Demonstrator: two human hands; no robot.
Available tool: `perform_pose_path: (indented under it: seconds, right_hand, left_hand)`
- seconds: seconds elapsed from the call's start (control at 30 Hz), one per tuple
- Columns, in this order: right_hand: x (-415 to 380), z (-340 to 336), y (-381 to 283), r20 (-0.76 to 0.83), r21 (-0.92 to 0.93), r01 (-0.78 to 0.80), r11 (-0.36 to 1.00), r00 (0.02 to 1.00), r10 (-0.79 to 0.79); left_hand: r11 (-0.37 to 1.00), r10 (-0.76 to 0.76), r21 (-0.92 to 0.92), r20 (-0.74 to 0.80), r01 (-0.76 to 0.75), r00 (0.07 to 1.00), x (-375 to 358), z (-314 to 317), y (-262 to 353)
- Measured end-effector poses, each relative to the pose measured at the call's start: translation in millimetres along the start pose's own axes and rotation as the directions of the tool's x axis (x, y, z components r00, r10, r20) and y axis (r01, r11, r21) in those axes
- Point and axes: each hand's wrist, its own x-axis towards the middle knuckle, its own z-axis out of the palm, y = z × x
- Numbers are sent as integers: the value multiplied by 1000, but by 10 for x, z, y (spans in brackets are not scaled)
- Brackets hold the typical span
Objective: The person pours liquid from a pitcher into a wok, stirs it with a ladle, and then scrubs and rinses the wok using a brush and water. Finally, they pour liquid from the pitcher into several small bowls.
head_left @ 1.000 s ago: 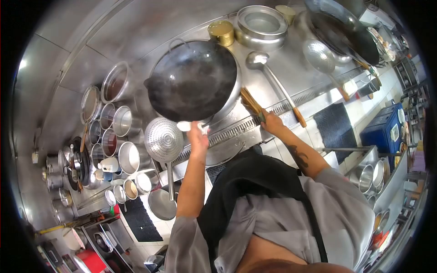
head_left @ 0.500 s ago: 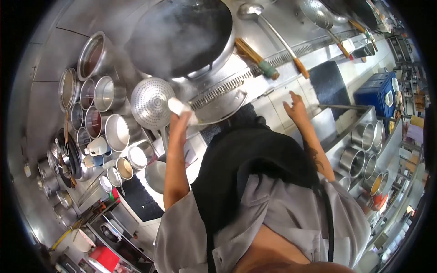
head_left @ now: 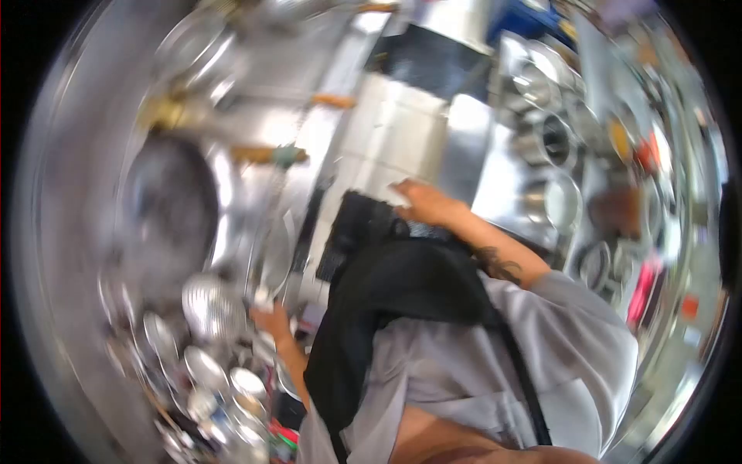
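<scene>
- The left hand (head_left: 270,319), low and left of centre in the frame, has its fingers wrapped around a small white cloth (head_left: 263,295) that pokes up from the top of the fist; motion blur hides how tightly they press.
- That cloth sits just beside the lower right edge of a round perforated strainer (head_left: 210,307); I cannot tell whether they touch.
- The right hand (head_left: 423,203), just above the middle of the frame, is stretched flat with the fingers released and pointing toward the left; it holds nothing.
- Under this hand lies a dark floor mat (head_left: 360,232) and pale floor tiles, well below it in depth.
- A tattooed forearm runs from the right hand down to a grey sleeve; a black apron (head_left: 394,309) covers the person's front.
- At left of the frame a dark wok (head_left: 166,209) sits on the steel range, well apart from both hands.
- A brush with a green band (head_left: 270,155) lies near the wok's upper right.
- Small metal bowls (head_left: 209,371) crowd the lower left, just below the left hand.
- Stacked steel pots (head_left: 553,201) fill the right of the frame.
</scene>
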Motion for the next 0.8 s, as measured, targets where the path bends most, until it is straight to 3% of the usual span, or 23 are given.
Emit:
perform_pose_path:
  seconds: [0.03,0.07,0.1,0.13,0.17,0.2,0.23,0.3,0.4,0.47,0.6,0.67,0.77,0.8]
  right_hand:
    - [-88,-79,4,45,9,-42,999,998,41]
    - [-160,-168,18,86,42,-62,997,995,58]
    - [-259,-238,53,136,83,-68,994,989,56]
    - [-355,-257,152,133,116,-84,990,989,68]
    - [-441,-243,253,137,152,-91,984,988,70]
    - [-508,-206,354,144,190,-96,977,987,69]
    - [-574,-161,471,81,185,-96,978,993,82]
    - [-736,-73,697,-34,172,-97,980,994,104]
    - [-982,-125,847,-61,210,-187,960,977,204]
    - [-1113,-122,865,-102,206,-230,951,962,255]
    - [-1281,-141,892,-122,188,-310,932,934,335]
    - [-1440,-141,849,-152,216,-381,899,896,416]
    - [-1754,-181,746,-147,270,-524,808,806,573]
    - [-1868,-173,725,-138,268,-568,778,777,615]
  left_hand:
    - [992,102,83,-84,-95,991,7,-118,188]
    - [999,-7,-36,11,8,1000,-66,-265,332]
    - [994,31,-104,23,-29,999,-75,-285,301]
    - [999,-48,-7,115,49,992,-131,-352,350]
    - [953,-78,294,9,72,997,-282,-414,462]
    - [972,-6,232,145,-28,989,-275,-570,387]
    - [949,-29,314,133,-14,991,-389,-803,710]
    - [857,200,477,37,-193,979,-395,-928,968]
    - [836,505,112,226,-537,833,-259,-925,1660]
    - [831,539,-163,467,-531,701,-315,-706,2374]
    - [795,601,-374,592,-478,537,-52,552,2793]
    - [863,506,-382,637,-332,582,120,1241,2947]
    - [811,548,-179,568,-558,614,434,1899,3099]
    - [851,485,-170,616,-497,620,426,1895,3213]
